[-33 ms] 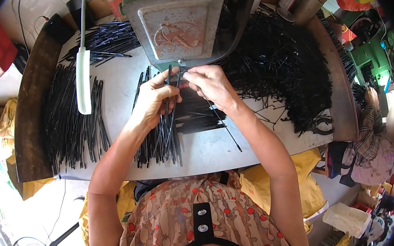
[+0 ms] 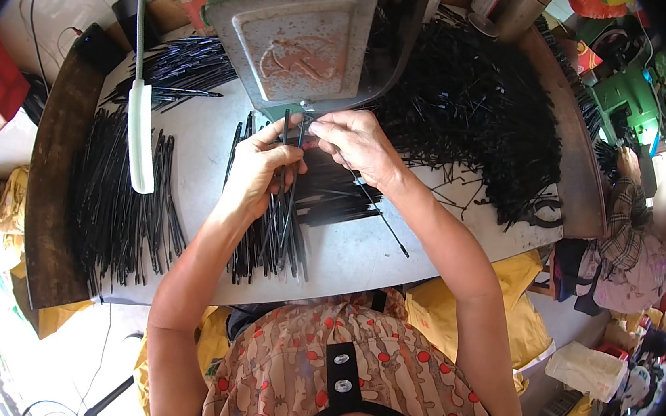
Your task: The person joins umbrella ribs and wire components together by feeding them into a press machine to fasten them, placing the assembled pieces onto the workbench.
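1. The left grip point(image 2: 260, 168) pinches upright black rods point(image 2: 290, 203) between thumb and fingers, their lower ends running toward the person's body.
2. The right grip point(image 2: 364, 148), just beside the left, pinches a thin black rod point(image 2: 393, 234) that slants out below it, down and to the right.
3. Directly above both grips hangs the grey front plate point(image 2: 302, 42) of a green machine; whether the rod ends touch its lower tip is hard to tell, since fingers cover that spot.
4. Beneath the left grip, a loose bundle point(image 2: 244, 257) of similar rods lies on the white table point(image 2: 345, 250).
5. Well left of the left grip lies a larger bundle point(image 2: 118, 210), with a pale lamp point(image 2: 141, 139) over it.
6. Up and right of the right grip spreads a big heap point(image 2: 482, 102) of black rods.
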